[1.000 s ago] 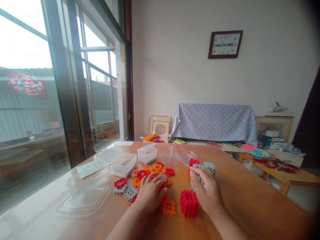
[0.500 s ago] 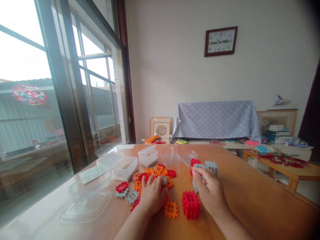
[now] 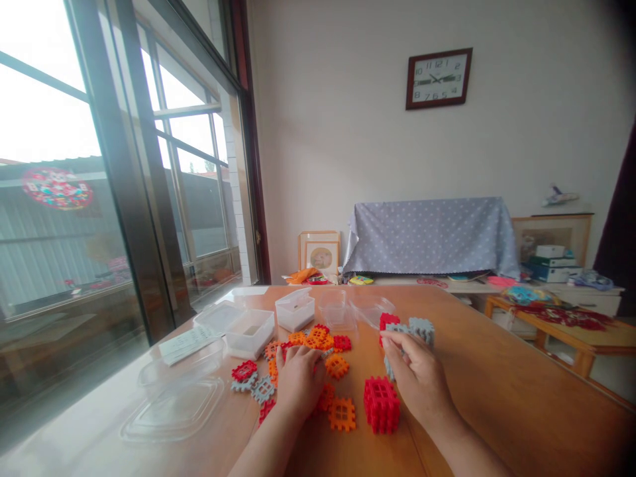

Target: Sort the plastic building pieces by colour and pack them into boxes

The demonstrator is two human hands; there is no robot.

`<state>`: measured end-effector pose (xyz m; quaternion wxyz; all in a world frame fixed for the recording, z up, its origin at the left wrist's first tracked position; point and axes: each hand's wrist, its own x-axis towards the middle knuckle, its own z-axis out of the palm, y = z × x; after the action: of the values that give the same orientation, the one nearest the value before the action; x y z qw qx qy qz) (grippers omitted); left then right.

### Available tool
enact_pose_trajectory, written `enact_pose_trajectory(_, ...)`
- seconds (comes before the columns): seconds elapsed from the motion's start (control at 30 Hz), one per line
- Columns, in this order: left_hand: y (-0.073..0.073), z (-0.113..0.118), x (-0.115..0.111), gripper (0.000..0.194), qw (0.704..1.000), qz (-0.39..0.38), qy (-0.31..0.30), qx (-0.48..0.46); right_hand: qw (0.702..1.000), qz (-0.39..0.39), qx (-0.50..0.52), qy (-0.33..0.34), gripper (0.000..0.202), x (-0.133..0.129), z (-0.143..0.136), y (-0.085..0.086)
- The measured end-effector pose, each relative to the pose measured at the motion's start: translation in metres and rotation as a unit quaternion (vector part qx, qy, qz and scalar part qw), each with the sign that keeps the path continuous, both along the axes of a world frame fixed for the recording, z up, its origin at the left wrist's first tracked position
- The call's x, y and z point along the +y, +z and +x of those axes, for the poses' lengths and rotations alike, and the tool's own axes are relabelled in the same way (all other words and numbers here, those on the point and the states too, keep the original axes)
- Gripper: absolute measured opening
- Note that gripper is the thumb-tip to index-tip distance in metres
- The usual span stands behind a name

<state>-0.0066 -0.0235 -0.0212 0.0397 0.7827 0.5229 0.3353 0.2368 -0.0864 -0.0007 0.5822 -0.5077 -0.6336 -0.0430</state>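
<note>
My left hand (image 3: 301, 379) is over a pile of square, notched interlocking building pieces in orange, red and grey. Its fingers curl down among them, with the tips and whatever they grip hidden. An orange piece (image 3: 342, 415) lies flat beside its wrist. My right hand (image 3: 418, 372) has its thumb and fingers closed against a grey block of these pieces (image 3: 396, 328), largely covered by the hand. Just behind stand a red block (image 3: 388, 320) and another grey block (image 3: 422, 328). A red cube built from such pieces (image 3: 381, 405) rests between my hands.
Clear plastic boxes (image 3: 250, 334) stand past the pile, with another box (image 3: 295, 311) beside them. A transparent lid (image 3: 173, 409) and a paper sheet (image 3: 191, 346) lie on the left of the wooden table (image 3: 497, 391). A window borders the left side.
The fingers of my left hand have drawn in and curled over the pile, uncovering an orange piece on the right. My right hand stays almost where it was.
</note>
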Motion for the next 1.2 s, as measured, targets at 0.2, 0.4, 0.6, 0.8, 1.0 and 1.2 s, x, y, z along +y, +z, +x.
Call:
enact_pose_trajectory(0.2, 0.008, 0.008, -0.001, 0.028, 0.923, -0.12, -0.143, -0.337, 1.0, -0.002, 0.004, 0.019, 0.026, -0.001, -0.002, 0.001)
enact_pose_trajectory(0.4, 0.015, 0.017, -0.017, 0.038, 0.752, -0.276, -0.259, -0.54, 0.998, -0.015, -0.032, 0.06, 0.029, -0.009, -0.011, 0.007)
enact_pose_trajectory(0.6, 0.024, 0.016, -0.026, 0.038, 0.716, -0.322, -0.287, -0.549, 0.99, -0.048, -0.09, 0.092, 0.047, -0.019, -0.021, 0.011)
enact_pose_trajectory(0.8, 0.023, 0.019, -0.03, 0.036, 0.68, -0.366, -0.287, -0.568, 0.987, -0.096, -0.051, 0.115, 0.044, -0.021, -0.032, 0.006)
enact_pose_trajectory(1.0, 0.022, 0.019, -0.035, 0.026, 0.697, -0.378, -0.307, -0.525, 0.984, -0.104, 0.008, 0.145, 0.033, -0.019, -0.037, 0.002)
enact_pose_trajectory(1.2, 0.02, 0.017, -0.03, 0.025, 0.681, -0.362, -0.285, -0.569, 0.994, -0.035, -0.067, 0.075, 0.053, -0.018, -0.038, 0.0)
